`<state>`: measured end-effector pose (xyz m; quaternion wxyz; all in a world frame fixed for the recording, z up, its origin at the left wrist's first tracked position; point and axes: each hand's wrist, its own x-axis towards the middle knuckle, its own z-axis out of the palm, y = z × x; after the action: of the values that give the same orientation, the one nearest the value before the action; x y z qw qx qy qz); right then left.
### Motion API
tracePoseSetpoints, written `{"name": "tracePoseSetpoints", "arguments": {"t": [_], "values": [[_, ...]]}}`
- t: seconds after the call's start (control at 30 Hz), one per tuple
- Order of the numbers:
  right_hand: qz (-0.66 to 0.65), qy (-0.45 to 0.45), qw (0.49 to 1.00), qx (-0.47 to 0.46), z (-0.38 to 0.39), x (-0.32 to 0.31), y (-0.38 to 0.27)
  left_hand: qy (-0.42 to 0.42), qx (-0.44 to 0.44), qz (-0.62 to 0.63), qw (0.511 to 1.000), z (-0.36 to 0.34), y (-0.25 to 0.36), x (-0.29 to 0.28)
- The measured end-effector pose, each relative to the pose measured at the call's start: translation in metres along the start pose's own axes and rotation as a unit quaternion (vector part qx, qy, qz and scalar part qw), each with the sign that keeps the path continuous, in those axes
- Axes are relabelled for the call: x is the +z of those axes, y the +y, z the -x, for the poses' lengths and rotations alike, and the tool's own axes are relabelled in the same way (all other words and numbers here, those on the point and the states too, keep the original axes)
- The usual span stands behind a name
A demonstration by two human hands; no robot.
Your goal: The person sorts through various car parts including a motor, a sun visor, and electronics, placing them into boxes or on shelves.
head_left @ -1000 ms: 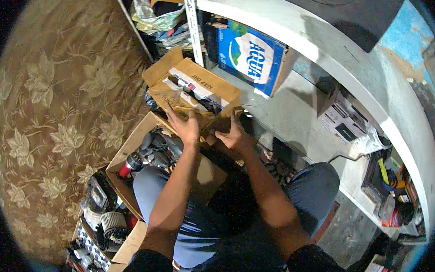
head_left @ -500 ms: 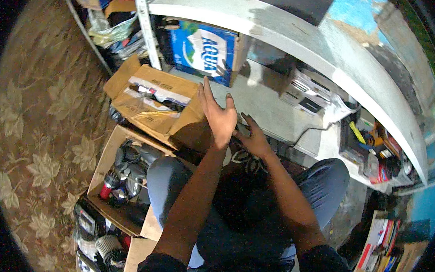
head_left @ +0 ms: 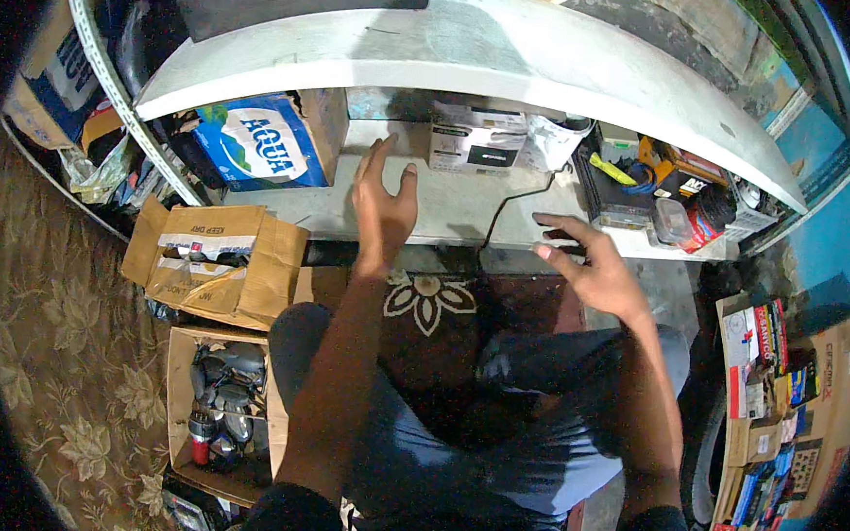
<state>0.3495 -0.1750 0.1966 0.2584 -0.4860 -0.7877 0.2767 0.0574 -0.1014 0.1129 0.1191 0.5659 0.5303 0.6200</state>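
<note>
Taking the middle of the view as the clock's centre, the brown floral cloth [head_left: 57, 389] lies at 8 o'clock. A pale perforated post [head_left: 101, 75] slants at 10. The carton [head_left: 199, 296], flaps sticking out and pale and dark contents showing, sits at 9 o'clock, clear of both hands. Nearer the person, at 8, an open bin [head_left: 181, 372] holds dark rounded parts and a red-and-black cylinder [head_left: 200, 437].

The blue box [head_left: 262, 148] stands at 10 o'clock on the shelf [head_left: 438, 208]. Just right of it in the view, the left hand [head_left: 383, 205] is raised at 11 o'clock, bare and holding nothing, its fingers stretched upward and thumb well away from them. At 6 o'clock, between the forearms, shows a dark rug [head_left: 427, 305] with a white flower.

The white box [head_left: 476, 140] is at 1 o'clock. A bent black cable [head_left: 507, 200] runs between 1 and 2, near the right hand [head_left: 600, 271]. That hand, at 3 o'clock, is also empty, fingers parted and loosely curled toward 9. Tools, one bright yellow [head_left: 618, 172], lie at 2 on the shelf. At 4 o'clock stand small packages [head_left: 767, 481] in mixed colours.
</note>
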Motion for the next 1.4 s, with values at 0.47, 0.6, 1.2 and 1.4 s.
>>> {"name": "tracePoseSetpoints", "arguments": {"t": [0.47, 0.6, 1.2, 1.4], "values": [[0.214, -0.162, 0.962, -0.049, -0.080, -0.065, 0.084, -0.442, 0.168, -0.312, 0.824, -0.063, 0.051, -0.086], [0.237, -0.145, 0.959, -0.050, -0.108, -0.049, 0.141, -0.477, 0.136, -0.355, 0.792, -0.071, 0.003, -0.045], [0.057, 0.026, 0.974, -0.218, -0.331, -0.020, 0.362, -0.545, 0.202, -0.368, 0.726, -0.242, -0.206, 0.194], [-0.188, 0.014, 0.973, -0.135, -0.358, -0.012, 0.367, -0.538, 0.100, -0.120, 0.828, -0.234, -0.234, 0.201]]}}
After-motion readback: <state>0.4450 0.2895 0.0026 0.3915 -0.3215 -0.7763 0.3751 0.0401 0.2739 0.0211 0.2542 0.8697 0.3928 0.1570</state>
